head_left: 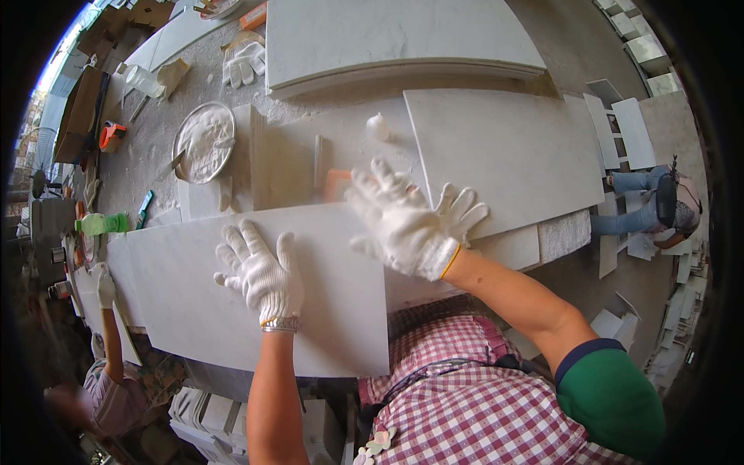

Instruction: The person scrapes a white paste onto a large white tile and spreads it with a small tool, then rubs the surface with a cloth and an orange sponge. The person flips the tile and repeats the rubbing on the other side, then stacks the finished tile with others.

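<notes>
My left hand (261, 270), in a white knit glove with a metal-band watch at the wrist, lies spread on a pale grey-white stone slab (337, 331). My right hand (401, 226), gloved alike and blurred, is over the slab's far right corner with its fingers apart and nothing seen in it. Beside it, partly hidden by it, show the fingers of what looks like a loose white glove (462, 209). Another pale slab (505, 151) lies to the right. Beyond my right hand stands a small white squeeze bottle (378, 127).
A metal bowl (231, 163) of white powder or paste holds a putty knife (168, 168). Nearby are a teal utility knife (145, 209), a green bottle (102, 224) and an orange tape dispenser (110, 136). Stacked slabs (395, 35) rise at the back. Co-workers are at left (116, 389) and right (645, 197).
</notes>
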Demonstrator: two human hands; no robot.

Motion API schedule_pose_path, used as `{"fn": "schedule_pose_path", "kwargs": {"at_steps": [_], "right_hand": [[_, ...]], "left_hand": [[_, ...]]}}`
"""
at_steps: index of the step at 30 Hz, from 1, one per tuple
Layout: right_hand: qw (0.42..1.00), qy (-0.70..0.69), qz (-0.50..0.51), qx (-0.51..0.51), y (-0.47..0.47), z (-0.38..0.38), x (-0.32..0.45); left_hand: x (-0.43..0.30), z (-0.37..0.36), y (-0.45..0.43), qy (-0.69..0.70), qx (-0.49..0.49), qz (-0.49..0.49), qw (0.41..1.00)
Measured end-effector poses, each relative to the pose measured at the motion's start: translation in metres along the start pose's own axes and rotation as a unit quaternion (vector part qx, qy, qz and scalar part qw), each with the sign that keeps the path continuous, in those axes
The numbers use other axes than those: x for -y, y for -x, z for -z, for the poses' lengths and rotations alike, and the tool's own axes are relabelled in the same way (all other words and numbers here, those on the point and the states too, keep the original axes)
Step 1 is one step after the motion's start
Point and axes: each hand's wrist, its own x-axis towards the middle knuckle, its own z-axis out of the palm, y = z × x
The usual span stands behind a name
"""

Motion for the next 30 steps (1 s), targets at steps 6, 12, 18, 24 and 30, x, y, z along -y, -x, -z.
{"fn": "schedule_pose_path", "kwargs": {"at_steps": [6, 12, 18, 24, 30], "right_hand": [[0.905, -0.069, 0.252, 0.336, 0.061, 0.050, 0.070], [0.999, 0.028, -0.025, 0.004, 0.018, 0.042, 0.029], [0.915, -0.091, 0.284, 0.271, 0.123, 0.021, 0.069], [0.979, -0.154, -0.122, -0.043, 0.177, 0.050, 0.056], [0.868, -0.331, -0.332, -0.167, 0.165, 0.017, 0.086]], "left_hand": [[-0.005, 0.011, -0.002, -0.004, 0.016, 0.012, 1.000], [-0.001, 0.007, 0.000, 0.018, -0.001, 0.003, 1.000], [0.011, 0.015, 0.045, 0.036, -0.018, -0.236, 0.971], [0.101, 0.008, 0.146, 0.086, 0.131, -0.503, 0.850], [0.285, -0.012, 0.048, 0.028, 0.005, 0.029, 0.999]]}}
